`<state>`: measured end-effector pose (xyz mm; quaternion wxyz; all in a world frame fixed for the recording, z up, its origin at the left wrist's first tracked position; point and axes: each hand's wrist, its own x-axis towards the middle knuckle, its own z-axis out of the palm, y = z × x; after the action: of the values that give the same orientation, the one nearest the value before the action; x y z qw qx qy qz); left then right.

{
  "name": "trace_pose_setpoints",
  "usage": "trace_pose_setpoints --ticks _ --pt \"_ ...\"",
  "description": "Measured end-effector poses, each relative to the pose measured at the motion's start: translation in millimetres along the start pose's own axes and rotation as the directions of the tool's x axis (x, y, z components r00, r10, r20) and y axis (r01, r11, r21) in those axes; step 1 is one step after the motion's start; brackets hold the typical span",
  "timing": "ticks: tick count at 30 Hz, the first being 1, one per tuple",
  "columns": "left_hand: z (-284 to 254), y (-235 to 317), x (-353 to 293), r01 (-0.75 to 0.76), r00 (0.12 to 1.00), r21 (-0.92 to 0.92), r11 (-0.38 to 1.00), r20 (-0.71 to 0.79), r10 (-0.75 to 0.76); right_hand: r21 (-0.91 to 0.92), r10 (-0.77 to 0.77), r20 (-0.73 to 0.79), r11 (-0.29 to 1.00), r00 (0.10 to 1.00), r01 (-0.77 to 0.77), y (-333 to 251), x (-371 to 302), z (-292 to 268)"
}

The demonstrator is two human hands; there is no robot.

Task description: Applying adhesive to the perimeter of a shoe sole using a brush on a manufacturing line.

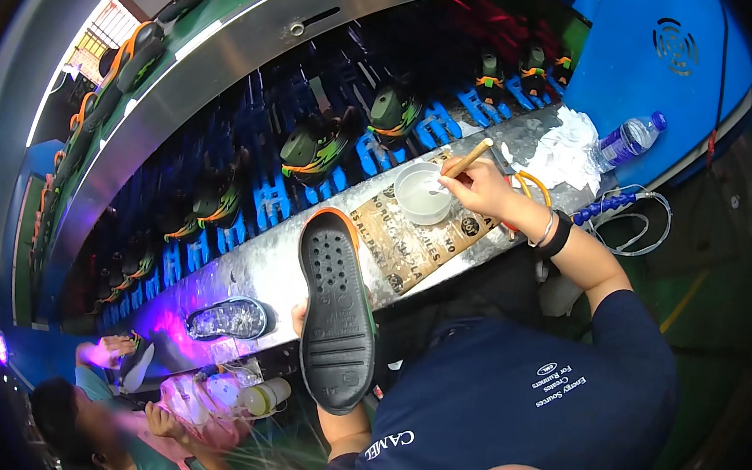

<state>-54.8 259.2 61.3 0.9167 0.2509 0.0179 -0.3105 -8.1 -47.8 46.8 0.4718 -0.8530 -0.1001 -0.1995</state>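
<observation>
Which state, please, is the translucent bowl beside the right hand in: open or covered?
Open: no lid covers the translucent bowl, and its round rim and interior show beside the right hand.

A long grey bench [254,271] carries a brown printed sheet [413,264], on which a translucent bowl [423,195] stands. White crumpled material [568,153] lies toward the bench's right end, a dark-rimmed sole [228,319] toward its left.

right hand [477,190] pinching, left hand [300,316] mostly hidden
</observation>
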Motion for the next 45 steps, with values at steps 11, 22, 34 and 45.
trace_pose_setpoints --ticks 11,22,34,45 --pt "10 10 14 0.215 0.976 0.008 0.977 0.03 -0.215 0.05 0.053 0.02 0.997 0.998 -0.054 -8 -3 -6" --pt "56 -7 9 0.158 0.947 -0.019 0.987 -0.28 -0.157 0.144 0.136 0.109 0.978 0.985 -0.151 -19 -6 -14" --pt "51 -5 20 0.233 0.952 0.016 0.972 -0.206 -0.225 0.113 0.067 0.157 0.99 0.985 -0.086 -25 -4 -18" --pt "57 -11 21 0.27 0.954 0.069 0.96 -0.151 -0.258 0.254 -0.141 0.07 0.96 0.988 0.119 -64 -19 -11"
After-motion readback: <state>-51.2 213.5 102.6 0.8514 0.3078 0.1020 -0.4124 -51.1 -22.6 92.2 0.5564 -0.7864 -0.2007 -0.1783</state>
